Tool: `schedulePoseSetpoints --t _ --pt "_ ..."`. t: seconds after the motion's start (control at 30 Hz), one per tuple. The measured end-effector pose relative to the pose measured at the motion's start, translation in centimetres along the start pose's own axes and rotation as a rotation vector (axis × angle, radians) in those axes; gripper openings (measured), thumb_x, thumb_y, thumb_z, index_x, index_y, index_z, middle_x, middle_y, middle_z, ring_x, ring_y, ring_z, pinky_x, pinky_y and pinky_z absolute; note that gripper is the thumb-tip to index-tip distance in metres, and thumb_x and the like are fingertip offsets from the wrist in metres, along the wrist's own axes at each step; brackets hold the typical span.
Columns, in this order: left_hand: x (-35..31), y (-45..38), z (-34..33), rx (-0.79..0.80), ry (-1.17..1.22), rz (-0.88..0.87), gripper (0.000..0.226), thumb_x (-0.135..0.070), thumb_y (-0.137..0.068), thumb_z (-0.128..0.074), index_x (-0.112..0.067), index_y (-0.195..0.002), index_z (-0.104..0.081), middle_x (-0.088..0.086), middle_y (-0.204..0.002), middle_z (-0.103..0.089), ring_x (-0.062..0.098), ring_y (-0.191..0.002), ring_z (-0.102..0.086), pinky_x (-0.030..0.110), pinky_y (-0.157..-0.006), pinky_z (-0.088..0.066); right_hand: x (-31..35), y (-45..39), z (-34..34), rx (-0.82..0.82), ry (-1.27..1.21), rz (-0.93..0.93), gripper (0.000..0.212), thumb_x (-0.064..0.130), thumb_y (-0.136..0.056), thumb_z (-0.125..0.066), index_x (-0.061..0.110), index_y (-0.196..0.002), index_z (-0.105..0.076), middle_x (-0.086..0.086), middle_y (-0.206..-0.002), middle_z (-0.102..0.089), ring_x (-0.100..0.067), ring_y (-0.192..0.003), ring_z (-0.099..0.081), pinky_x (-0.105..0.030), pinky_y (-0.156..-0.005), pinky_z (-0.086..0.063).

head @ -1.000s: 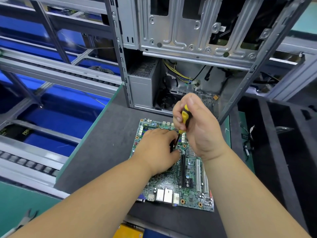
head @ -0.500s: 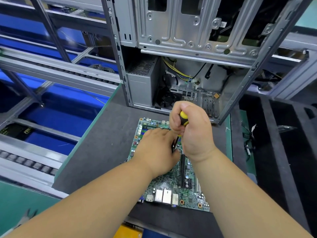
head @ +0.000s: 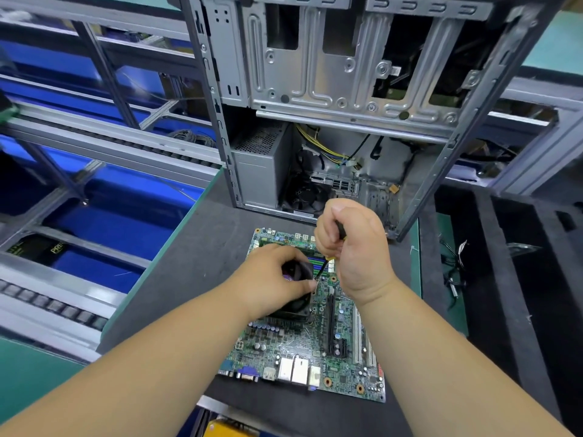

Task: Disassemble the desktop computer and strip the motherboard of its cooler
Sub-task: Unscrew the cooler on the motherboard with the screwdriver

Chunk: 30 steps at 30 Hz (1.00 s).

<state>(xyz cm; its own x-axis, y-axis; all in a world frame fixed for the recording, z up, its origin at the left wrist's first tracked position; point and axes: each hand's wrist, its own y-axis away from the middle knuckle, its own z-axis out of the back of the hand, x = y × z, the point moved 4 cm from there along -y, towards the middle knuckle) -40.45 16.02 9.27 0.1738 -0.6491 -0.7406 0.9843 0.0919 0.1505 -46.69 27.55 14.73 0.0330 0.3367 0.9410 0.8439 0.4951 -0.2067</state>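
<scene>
You are working at a dark grey padded counter (head: pixel 202 247) edged in green, which runs from the centre of the frame down to the lower edge. The green motherboard (head: pixel 344 367) lies flat on it at lower centre, its port block facing you. The black cooler (head: pixel 296 302) sits on the board's upper left part. Your left hand (head: pixel 271 279) is curled over the cooler's top, fingers gripping its fan housing. Your right hand (head: pixel 356 247) is closed in a fist around the black and yellow screwdriver (head: pixel 331 257), whose thin shaft slants down and left to the board just beside the cooler's right edge.

Behind the board, at upper centre, the open grey computer case (head: pixel 347 89) stands on the counter, with its power supply box (head: pixel 262 171), a rear fan and loose yellow and black cables inside.

The left side of the frame shows aluminium framing with a roller conveyor (head: pixel 56 304) and blue bins (head: pixel 120 222) beneath. On the right, a black foam tray (head: pixel 520 279) with long slots adjoins the counter, and a few thin wires lie near its edge.
</scene>
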Motion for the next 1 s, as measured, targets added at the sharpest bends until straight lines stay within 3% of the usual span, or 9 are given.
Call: schedulePoseSetpoints --t 0.13,0.23,0.3,0.37,0.5,0.6,0.77,0.9,1.0 --pt "1.3 -0.2 -0.4 -0.076 0.047 0.265 0.054 -0.048 -0.061 -0.086 -0.032 -0.105 -0.06 -0.006 -0.107 -0.046 0.012 -0.092 -0.056 0.027 -0.085 -0.046 0.4 -0.1 0.2 0.008 -0.038 -0.024 0.029 0.01 -0.084 -0.037 0.012 -0.055 -0.037 0.004 -0.048 -0.031 -0.013 -0.044 -0.021 -0.02 -0.047 -0.02" --pt "1.4 -0.5 -0.6 -0.013 0.057 0.386 0.066 -0.051 -0.057 -0.087 -0.027 -0.11 -0.055 -0.001 -0.108 -0.059 0.017 -0.09 -0.06 0.03 -0.08 -0.049 0.8 0.3 0.0 0.034 0.066 -0.039 0.025 0.013 -0.087 -0.038 0.007 -0.063 -0.039 -0.001 -0.054 -0.033 -0.017 -0.049 -0.026 -0.023 -0.048 -0.027" --pt "1.1 -0.7 -0.6 -0.004 0.036 0.41 0.069 -0.049 -0.057 -0.088 -0.024 -0.112 -0.055 0.001 -0.109 -0.062 0.02 -0.096 -0.06 0.031 -0.085 -0.05 1.0 0.8 -0.2 0.02 0.16 -0.074 0.024 0.022 -0.09 -0.044 0.011 -0.07 -0.045 -0.005 -0.063 -0.04 -0.019 -0.059 -0.037 -0.024 -0.058 -0.035" --pt "0.6 -0.7 -0.6 -0.011 -0.002 0.426 0.07 -0.05 -0.058 -0.087 -0.022 -0.114 -0.055 0.002 -0.112 -0.061 0.022 -0.1 -0.06 0.033 -0.089 -0.05 1.1 1.4 0.2 -0.056 0.137 -0.118 0.02 0.031 -0.087 -0.054 0.016 -0.075 -0.051 -0.003 -0.071 -0.047 -0.018 -0.07 -0.045 -0.027 -0.07 -0.037" --pt "0.0 -0.7 -0.5 0.0 -0.063 0.455 0.072 -0.052 -0.06 -0.085 -0.022 -0.117 -0.054 0.002 -0.116 -0.057 0.023 -0.107 -0.057 0.034 -0.095 -0.049 1.1 2.2 1.2 -0.272 0.006 -0.115 0.026 0.038 -0.079 -0.073 0.015 -0.08 -0.062 0.001 -0.072 -0.061 -0.015 -0.072 -0.057 -0.027 -0.069 -0.041" --pt "-0.4 -0.6 -0.4 0.003 -0.089 0.459 0.07 -0.05 -0.062 -0.084 -0.02 -0.118 -0.054 0.004 -0.118 -0.056 0.025 -0.111 -0.056 0.036 -0.096 -0.048 0.5 2.6 0.6 -0.365 -0.047 -0.012 0.021 0.036 -0.086 -0.067 0.016 -0.081 -0.064 0.003 -0.073 -0.059 -0.012 -0.07 -0.052 -0.02 -0.067 -0.042" --pt "-0.8 -0.6 -0.4 0.011 -0.162 0.46 0.065 -0.045 -0.066 -0.078 -0.022 -0.123 -0.053 0.005 -0.124 -0.05 0.026 -0.117 -0.051 0.034 -0.097 -0.046 0.1 2.4 -0.7 -0.282 0.114 0.117 0.031 0.025 -0.098 -0.042 0.009 -0.071 -0.046 0.0 -0.064 -0.039 -0.013 -0.06 -0.036 -0.018 -0.057 -0.035" --pt "-0.9 -0.6 -0.5 0.01 -0.188 0.463 0.069 -0.056 -0.065 -0.079 -0.025 -0.121 -0.054 0.002 -0.123 -0.051 0.024 -0.118 -0.048 0.033 -0.096 -0.046 0.2 0.4 -0.6 -0.031 0.036 -0.013 0.034 0.015 -0.088 -0.037 0.018 -0.055 -0.043 0.005 -0.052 -0.036 -0.013 -0.048 -0.029 -0.02 -0.047 -0.027" --pt "-0.9 -0.5 -0.4 0.015 -0.166 0.47 0.074 -0.055 -0.064 -0.081 -0.024 -0.124 -0.053 0.002 -0.125 -0.05 0.025 -0.119 -0.049 0.036 -0.098 -0.046 0.2 -0.1 -0.4 0.056 -0.036 -0.067 0.033 0.019 -0.092 -0.039 0.015 -0.06 -0.046 0.007 -0.05 -0.034 -0.012 -0.045 -0.026 -0.02 -0.046 -0.025"
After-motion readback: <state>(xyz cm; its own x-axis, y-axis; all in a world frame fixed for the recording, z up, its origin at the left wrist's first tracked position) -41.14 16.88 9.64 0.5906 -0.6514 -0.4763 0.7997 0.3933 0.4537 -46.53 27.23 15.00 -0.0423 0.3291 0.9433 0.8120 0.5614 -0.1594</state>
